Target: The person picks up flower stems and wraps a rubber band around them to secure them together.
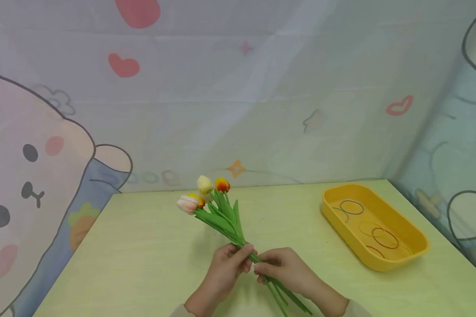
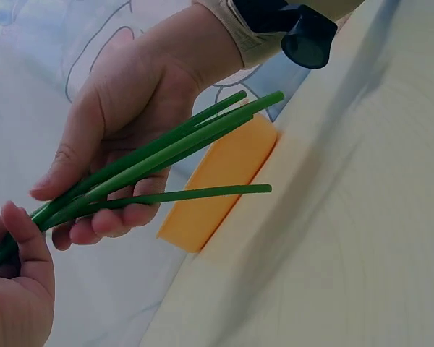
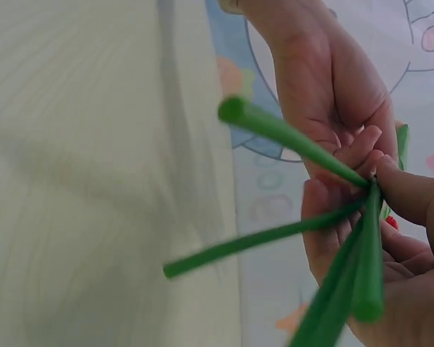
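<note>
A bunch of artificial tulips (image 1: 227,215) leans up and to the left above the table in the head view, with cream, pink-white and orange-red heads and green leaves. My left hand (image 1: 231,267) grips the stems just below the leaves, thumb across them. Right beside it, lower down, my right hand (image 1: 284,269) pinches the same stems between thumb and fingers. Below the hands the green stems (image 2: 166,152) fan out, their cut ends free in the left wrist view. In the right wrist view the stem ends (image 3: 235,112) splay toward the camera.
A yellow tray (image 1: 337,224) stands at the right of the pale green table (image 1: 150,246), with several thin coloured rings (image 1: 351,201) in it. A cartoon-printed cloth (image 1: 206,88) hangs behind the table and along its sides.
</note>
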Motion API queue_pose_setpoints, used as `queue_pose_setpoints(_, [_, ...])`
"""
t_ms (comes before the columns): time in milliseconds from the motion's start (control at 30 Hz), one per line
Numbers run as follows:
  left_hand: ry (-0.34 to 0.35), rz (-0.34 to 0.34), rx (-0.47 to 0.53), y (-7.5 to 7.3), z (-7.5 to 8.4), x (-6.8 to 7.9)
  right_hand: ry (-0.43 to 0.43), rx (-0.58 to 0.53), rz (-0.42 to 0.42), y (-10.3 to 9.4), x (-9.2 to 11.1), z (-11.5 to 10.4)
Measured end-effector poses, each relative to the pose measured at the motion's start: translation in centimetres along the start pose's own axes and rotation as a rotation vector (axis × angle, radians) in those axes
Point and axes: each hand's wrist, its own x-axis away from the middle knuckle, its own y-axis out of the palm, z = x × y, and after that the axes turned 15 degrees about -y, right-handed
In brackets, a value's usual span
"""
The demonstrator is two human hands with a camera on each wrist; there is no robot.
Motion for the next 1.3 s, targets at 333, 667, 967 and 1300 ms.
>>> queue_pose_setpoints(333, [0.003, 0.034, -0.006, -0.5, 0.4, -0.1, -0.043, 0.157, 0.006, -4.8, 1.1, -1.4])
queue_pose_setpoints(667, [0.012, 0.043, 0.009, -0.8, 0.8, 0.0, -0.079, 0.418, 0.164, -11.9, 2.4, -4.6])
queue_pose_setpoints(967, [0.018, 0.064, 0.018, -1.3, 1.1, 0.2, -0.076, 0.581, 0.244, -16.9, 4.1, -4.7])
queue_pose_setpoints(1300, [0.018, 0.062, 0.037, -1.4, 1.1, 0.1, 0.065, 0.688, 0.361, -21.8, 6.1, -2.0])
